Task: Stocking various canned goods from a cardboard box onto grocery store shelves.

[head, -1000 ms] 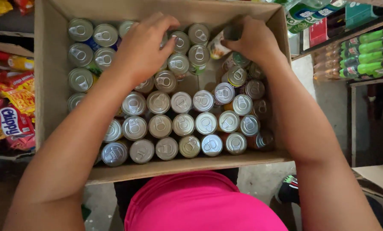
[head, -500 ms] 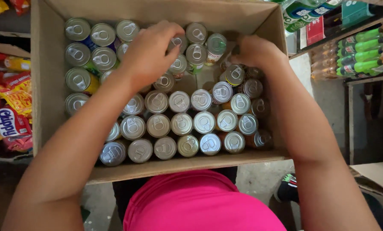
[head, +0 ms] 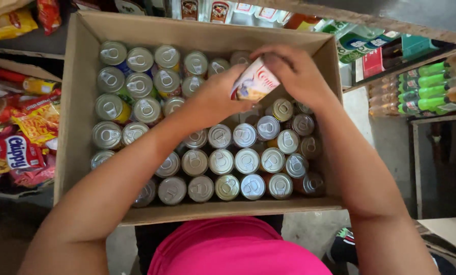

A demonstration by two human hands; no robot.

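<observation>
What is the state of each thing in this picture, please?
Cardboard box: open, nearly full of cans.
Standing cans: upright, pull-tabs unopened.
Lifted can: tilted, raised above the rest.
Left hand: gripping the lifted can.
Right hand: gripping its top.

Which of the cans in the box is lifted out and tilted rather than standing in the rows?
The white-and-red labelled tin can, held by both hands near the cardboard box's far wall. Its side label shows; the others show only silver pull-tab tops.

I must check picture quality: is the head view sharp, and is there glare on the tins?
Head view: mostly sharp; the tin tops in the cardboard box show soft glints, no harsh glare; the lifted can and both hands, left and right, are slightly soft; box edges bow, suggesting wide-angle distortion.
</observation>
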